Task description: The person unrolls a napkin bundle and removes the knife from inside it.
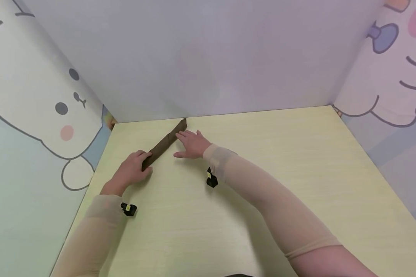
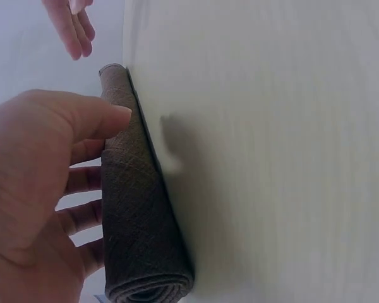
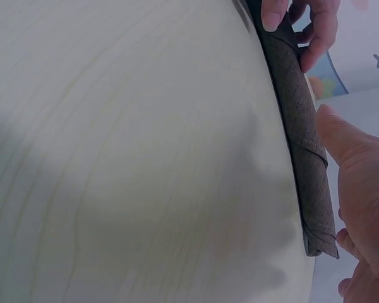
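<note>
While a dark roll [image 1: 164, 143] lay aslant, one end was held

Although both hands were at the roll, only the left seemed to have real hold of it. The piece lay toward ten o'clock on the bench [image 1: 298, 173], slanting from seven to one, its far end close to the back wall [image 1: 211, 57]. At the seven o'clock end the left hand [image 1: 131, 169] held it loosely, thumb on the near side, fingers spread along the other. By the one o'clock end the right hand [image 1: 194, 145] was opened out, fingers extended, grasping nothing; whether its fingertips touched was hard to tell. In the left wrist view, spiral layers showed at the nearer end.

The step in hand looked like steadying or adjusting the wound material. The next move seemed to call for settling the right hand evenly at the far end, so both ends would turn or shift together; pressure from one side alone could skew the layers.
</note>
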Motion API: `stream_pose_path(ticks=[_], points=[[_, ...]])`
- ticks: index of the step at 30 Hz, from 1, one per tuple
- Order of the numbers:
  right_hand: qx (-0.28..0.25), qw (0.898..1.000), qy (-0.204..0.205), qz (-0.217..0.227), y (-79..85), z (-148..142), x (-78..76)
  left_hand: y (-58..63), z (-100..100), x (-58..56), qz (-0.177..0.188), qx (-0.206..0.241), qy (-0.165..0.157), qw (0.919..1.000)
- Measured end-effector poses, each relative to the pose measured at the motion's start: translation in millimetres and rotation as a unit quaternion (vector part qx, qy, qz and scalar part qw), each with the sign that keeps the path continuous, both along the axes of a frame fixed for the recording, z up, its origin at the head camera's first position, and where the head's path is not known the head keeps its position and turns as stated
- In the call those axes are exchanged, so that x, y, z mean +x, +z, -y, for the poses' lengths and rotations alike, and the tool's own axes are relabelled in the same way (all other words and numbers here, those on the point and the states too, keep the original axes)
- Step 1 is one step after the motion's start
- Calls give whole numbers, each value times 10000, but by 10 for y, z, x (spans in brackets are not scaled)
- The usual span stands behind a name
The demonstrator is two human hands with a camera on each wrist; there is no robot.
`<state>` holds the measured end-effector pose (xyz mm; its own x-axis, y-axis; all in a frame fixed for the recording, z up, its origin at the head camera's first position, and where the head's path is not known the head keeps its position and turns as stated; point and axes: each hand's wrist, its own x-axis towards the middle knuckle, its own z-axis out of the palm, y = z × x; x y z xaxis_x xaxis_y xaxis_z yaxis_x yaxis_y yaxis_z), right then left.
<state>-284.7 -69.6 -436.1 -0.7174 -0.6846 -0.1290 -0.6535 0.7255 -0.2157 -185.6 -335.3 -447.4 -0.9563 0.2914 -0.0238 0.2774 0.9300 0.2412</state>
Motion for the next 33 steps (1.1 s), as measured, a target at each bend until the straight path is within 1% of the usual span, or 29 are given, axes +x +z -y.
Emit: stream_pose_path(ticks=[8,16,22,29,33], points=[[-12,10000,-14,40,-9,13,-2,30,-162,46,-69,-34,-204,9998],[11,9998,6,-174,-50,51,-22,49,-286,101,-138,21,-349,9993],[55,9998,-50,-175,-90,73,-40,16,-356,128,-183,-49,-396,9990],[71,9993,-93,-349,-177,61,-85,-3,-487,175,-268,-44,-518,9983],[-28,9995,-161,-263,-179,36,-84,2,-555,198,-344,-114,-610,9975]])
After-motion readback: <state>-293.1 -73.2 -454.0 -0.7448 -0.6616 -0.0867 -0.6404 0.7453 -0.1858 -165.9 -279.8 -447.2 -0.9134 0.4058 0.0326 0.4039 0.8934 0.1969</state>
